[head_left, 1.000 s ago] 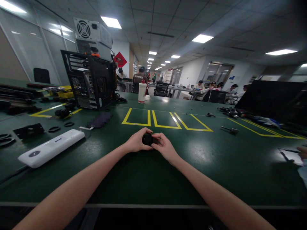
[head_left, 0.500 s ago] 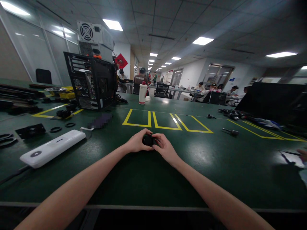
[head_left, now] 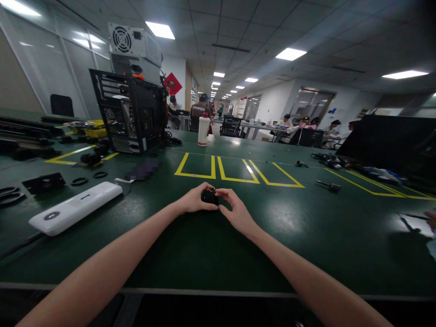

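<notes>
Between my two hands is a small, dark, rounded part, held just over the green table; its exact kind does not show. My left hand wraps it from the left, with thumb below and index finger above. From the right, my right hand pinches its edge between thumb and fingertips. Beyond the hands, yellow tape outlines mark the table. Black rings and a square black plate lie to the left.
A white power strip lies at left, before an open computer case with a power supply above. A white bottle stands farther back. To the right are a dark metal tool, cables and another person's hand.
My hands stay in nearly the same place around the dark part, with only slight finger shifts. The camera view has tilted a little.
</notes>
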Demonstrator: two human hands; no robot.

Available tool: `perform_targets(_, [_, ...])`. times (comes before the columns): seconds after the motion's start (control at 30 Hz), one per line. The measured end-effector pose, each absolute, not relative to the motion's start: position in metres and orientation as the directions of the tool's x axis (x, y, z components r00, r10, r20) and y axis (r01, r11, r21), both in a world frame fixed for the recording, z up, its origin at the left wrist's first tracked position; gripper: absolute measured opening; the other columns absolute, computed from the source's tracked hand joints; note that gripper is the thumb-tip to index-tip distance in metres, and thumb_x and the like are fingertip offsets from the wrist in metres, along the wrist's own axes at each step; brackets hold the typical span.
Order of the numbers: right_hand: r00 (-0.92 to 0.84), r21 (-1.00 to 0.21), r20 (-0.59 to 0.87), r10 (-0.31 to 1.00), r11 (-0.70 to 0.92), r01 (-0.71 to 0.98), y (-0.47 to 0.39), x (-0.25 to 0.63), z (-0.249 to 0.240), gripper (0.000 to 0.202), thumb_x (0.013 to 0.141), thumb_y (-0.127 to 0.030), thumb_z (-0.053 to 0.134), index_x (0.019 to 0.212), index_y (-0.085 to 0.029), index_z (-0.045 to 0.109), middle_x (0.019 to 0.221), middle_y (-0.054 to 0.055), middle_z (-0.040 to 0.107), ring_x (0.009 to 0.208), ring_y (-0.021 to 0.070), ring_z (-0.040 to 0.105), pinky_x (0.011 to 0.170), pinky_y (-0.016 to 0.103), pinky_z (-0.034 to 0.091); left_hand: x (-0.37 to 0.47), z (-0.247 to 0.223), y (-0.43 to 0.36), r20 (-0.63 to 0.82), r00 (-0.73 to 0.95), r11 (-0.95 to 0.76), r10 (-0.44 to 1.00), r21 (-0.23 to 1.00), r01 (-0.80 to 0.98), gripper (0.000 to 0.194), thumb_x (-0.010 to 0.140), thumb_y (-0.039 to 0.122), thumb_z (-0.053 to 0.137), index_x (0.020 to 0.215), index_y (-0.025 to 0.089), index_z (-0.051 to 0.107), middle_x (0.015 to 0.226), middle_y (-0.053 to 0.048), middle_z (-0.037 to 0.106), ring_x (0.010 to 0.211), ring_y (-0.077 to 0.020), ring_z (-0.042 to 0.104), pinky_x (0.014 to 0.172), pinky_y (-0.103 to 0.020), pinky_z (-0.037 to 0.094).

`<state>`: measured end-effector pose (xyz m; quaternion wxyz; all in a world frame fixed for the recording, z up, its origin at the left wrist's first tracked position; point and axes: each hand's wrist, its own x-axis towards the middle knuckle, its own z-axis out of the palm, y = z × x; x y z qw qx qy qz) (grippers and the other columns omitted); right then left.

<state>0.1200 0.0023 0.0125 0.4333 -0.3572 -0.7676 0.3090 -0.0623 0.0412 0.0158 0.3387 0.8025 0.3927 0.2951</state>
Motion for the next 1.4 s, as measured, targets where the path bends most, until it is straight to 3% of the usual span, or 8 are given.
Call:
perform_targets(0.13, [-0.299,-0.727,0.523,0.798,0.601,0.332,0.002,0.12,0.011,0.042,0.073,-0.009,0.046,0.111,-0.027,0.046,0.12,0.002,0.044,0.116,0.0167,0.04,0.102,0.038,0.031,-0.061,0.015,0.041,0.199,0.499,-0.445,0.844,0.778,0.442,0.058,0.06,0.041,0.068,0.109,0.021,0.044,0.102,-0.005,0.053,0.078,-0.0176,0.055,0.068,-0.033,0.045])
perform_targets(0.23, [-0.304,-0.759,0.491,0.816,0.572,0.31,0.006,0.121,0.006,0.047,0.073,-0.009,0.046,0.117,-0.028,0.043,0.129,0.001,0.037,0.124,0.017,0.031,0.106,0.04,0.023,-0.06,0.012,0.043,0.206,0.495,-0.448,0.844,0.778,0.44,0.058,0.06,0.041,0.068,0.109,0.021,0.044,0.104,-0.005,0.052,0.077,-0.0172,0.056,0.068,-0.032,0.045])
perform_targets(0.37, [-0.383,-0.834,0.379,0.843,0.49,0.253,0.012,0.121,-0.001,0.047,0.075,-0.014,0.047,0.12,-0.026,0.041,0.123,0.003,0.044,0.118,0.0172,0.04,0.104,0.04,0.026,-0.059,0.011,0.043,0.249,0.491,-0.474,0.835,0.778,0.412,0.055,0.06,0.036,0.069,0.107,0.02,0.046,0.101,-0.005,0.054,0.082,-0.0185,0.056,0.074,-0.034,0.044])
perform_targets(0.57, [-0.394,-0.809,0.386,0.834,0.511,0.29,0.009,0.122,0.0,0.043,0.072,-0.016,0.053,0.113,-0.024,0.045,0.112,0.004,0.05,0.108,0.0187,0.047,0.098,0.042,0.034,-0.062,0.018,0.039,0.227,0.507,-0.468,0.831,0.779,0.418,0.055,0.061,0.036,0.068,0.109,0.021,0.046,0.102,-0.004,0.053,0.082,-0.0185,0.056,0.075,-0.035,0.044])
perform_targets(1.07, [-0.373,-0.603,0.515,0.772,0.636,0.483,0.001,0.117,0.009,0.025,0.071,-0.01,0.052,0.092,-0.023,0.05,0.105,0.003,0.047,0.101,0.0204,0.047,0.089,0.042,0.04,-0.061,0.015,0.039,0.215,0.499,-0.457,0.84,0.777,0.434,0.058,0.058,0.04,0.071,0.108,0.021,0.046,0.103,-0.004,0.051,0.079,-0.0164,0.053,0.071,-0.033,0.044])
perform_targets(1.4, [-0.379,-0.528,0.569,0.73,0.677,0.512,-0.002,0.117,0.009,0.04,0.07,-0.004,0.044,0.106,-0.022,0.044,0.108,0.006,0.044,0.104,0.019,0.046,0.091,0.04,0.041,-0.059,0.01,0.043,0.235,0.486,-0.456,0.842,0.792,0.407,0.059,0.057,0.038,0.072,0.107,0.02,0.046,0.1,-0.004,0.052,0.08,-0.0172,0.053,0.074,-0.034,0.043])
